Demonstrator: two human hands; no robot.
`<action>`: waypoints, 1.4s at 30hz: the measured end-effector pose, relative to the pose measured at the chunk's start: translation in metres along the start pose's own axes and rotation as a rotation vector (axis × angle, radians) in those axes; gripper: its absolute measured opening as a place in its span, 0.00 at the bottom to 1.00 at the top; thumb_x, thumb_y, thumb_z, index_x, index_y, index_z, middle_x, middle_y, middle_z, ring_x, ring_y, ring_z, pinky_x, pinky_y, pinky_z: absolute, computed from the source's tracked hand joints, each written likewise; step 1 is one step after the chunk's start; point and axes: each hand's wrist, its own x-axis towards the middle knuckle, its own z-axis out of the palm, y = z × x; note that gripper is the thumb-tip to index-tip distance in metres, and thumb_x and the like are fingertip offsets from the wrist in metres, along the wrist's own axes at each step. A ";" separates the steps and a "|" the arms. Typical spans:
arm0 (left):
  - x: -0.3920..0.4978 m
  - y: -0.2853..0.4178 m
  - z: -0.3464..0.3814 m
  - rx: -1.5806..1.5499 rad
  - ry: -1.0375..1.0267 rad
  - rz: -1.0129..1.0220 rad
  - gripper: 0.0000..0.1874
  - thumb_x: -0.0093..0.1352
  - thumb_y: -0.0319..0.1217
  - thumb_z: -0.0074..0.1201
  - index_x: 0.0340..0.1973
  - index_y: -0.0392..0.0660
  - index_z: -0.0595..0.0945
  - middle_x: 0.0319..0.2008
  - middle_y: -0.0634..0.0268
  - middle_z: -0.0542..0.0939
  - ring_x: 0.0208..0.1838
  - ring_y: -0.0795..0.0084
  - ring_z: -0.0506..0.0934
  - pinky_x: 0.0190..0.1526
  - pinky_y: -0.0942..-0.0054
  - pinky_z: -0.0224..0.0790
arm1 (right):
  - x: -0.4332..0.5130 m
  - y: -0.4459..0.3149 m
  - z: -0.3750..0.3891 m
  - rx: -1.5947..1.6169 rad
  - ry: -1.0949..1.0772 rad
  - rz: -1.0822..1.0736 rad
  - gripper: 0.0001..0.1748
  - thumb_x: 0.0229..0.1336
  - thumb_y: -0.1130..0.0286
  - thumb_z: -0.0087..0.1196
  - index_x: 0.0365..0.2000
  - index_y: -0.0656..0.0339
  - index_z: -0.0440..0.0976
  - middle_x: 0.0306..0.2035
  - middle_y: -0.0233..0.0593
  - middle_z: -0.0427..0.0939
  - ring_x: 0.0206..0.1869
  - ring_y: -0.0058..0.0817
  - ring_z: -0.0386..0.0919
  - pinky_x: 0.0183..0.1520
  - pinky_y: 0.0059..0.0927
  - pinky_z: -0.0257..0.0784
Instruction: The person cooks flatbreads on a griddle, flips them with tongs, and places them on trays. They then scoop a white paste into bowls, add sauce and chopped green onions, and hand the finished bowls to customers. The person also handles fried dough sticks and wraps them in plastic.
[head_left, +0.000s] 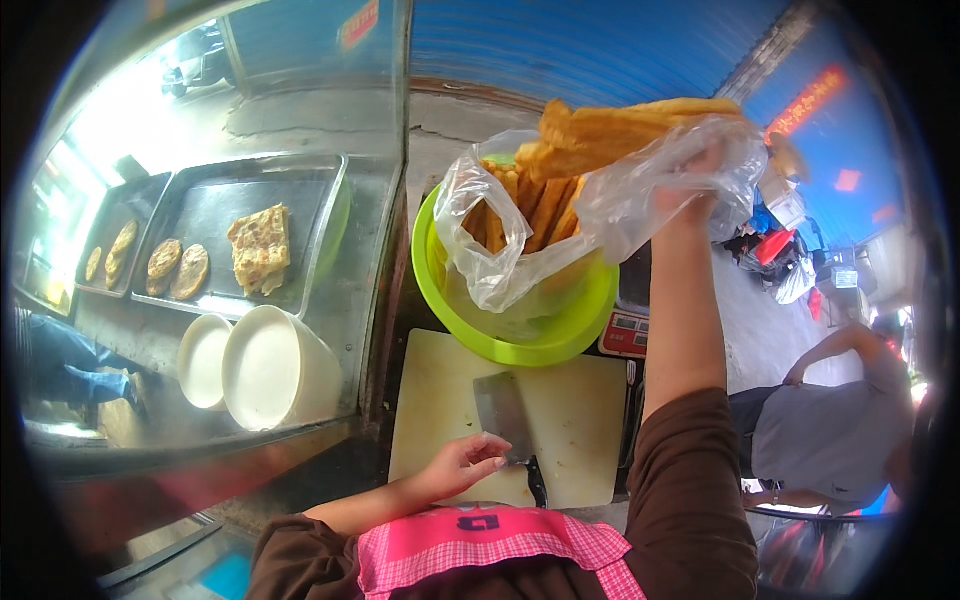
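My right hand (694, 176), inside a clear plastic bag (630, 202), is closed around several fried dough sticks (622, 131) and holds them above a lime-green basin (517, 354). More fried dough sticks (551, 210) stand upright in the basin, with a clear plastic bag around them. My left hand (469, 463) hovers near the black handle of a cleaver (506, 412), fingers loosely curled, with nothing in it. The cleaver lies on a pale cutting board (439, 397) below the basin.
At left, behind glass, metal trays (210, 187) hold flatbreads (191, 270) and a flaky pancake stack (261, 247), near white tubs (262, 367). A red scale (626, 334) sits right of the basin. Another person (825, 435) is at the right.
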 end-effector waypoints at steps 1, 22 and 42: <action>0.002 0.000 0.002 0.007 -0.003 -0.023 0.15 0.72 0.31 0.53 0.52 0.40 0.77 0.39 0.68 0.80 0.41 0.82 0.76 0.45 0.79 0.70 | 0.000 -0.007 0.001 0.066 -0.087 -0.027 0.11 0.61 0.54 0.54 0.37 0.48 0.73 0.35 0.23 0.73 0.40 0.23 0.72 0.43 0.27 0.71; 0.048 0.068 0.067 0.806 -0.033 0.818 0.24 0.54 0.21 0.63 0.48 0.39 0.78 0.40 0.55 0.79 0.41 0.57 0.78 0.43 0.65 0.73 | -0.290 0.011 -0.177 -1.741 -0.881 0.816 0.13 0.61 0.61 0.46 0.38 0.56 0.76 0.37 0.52 0.80 0.41 0.49 0.79 0.43 0.43 0.74; 0.138 0.020 0.130 1.731 -0.515 0.362 0.14 0.62 0.30 0.55 0.43 0.41 0.79 0.44 0.58 0.79 0.49 0.59 0.78 0.44 0.64 0.74 | -0.333 -0.004 -0.245 -1.809 -1.162 0.309 0.29 0.52 0.55 0.55 0.55 0.51 0.67 0.56 0.40 0.68 0.63 0.42 0.61 0.65 0.53 0.52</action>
